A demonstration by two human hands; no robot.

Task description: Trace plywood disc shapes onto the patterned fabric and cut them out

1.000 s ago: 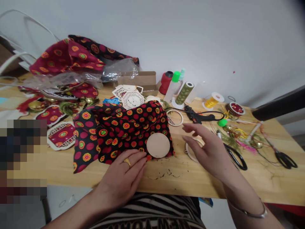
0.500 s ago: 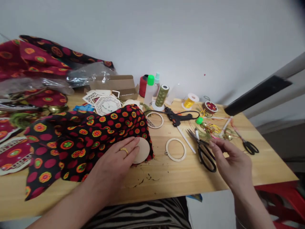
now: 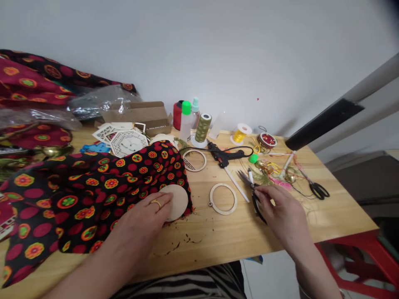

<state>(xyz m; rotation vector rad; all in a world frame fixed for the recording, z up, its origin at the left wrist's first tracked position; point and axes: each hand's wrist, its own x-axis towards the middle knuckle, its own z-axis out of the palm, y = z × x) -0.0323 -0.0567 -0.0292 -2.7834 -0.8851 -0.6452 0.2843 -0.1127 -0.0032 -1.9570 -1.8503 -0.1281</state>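
Observation:
Black cloth with red and orange round prints (image 3: 124, 174) covers the left part of the wooden table. A pale round disc (image 3: 178, 202) lies on its right corner, and my left hand (image 3: 146, 222), wearing a ring, rests over the disc's left side with its fingers stretched out flat. My right hand (image 3: 280, 209) is at the black-handled scissors (image 3: 257, 204), thumb and fingers closed around a handle near the pivot. Their blades point up and left. Between the hands lies a thin wooden ring (image 3: 234, 207) with a small loop.
Behind are a glue gun (image 3: 222, 155), a second ring (image 3: 204, 163), a green thread spool (image 3: 203, 128), a green-capped bottle (image 3: 186, 124) and a yellow spool (image 3: 239, 136). More scissors (image 3: 319, 191) lie right, beside tangled cords. Dark scraps (image 3: 187, 240) dot the front.
My right hand has closed on the scissors, which it was beside before. My left hand stays on the disc. The whole view has shifted slightly to the right.

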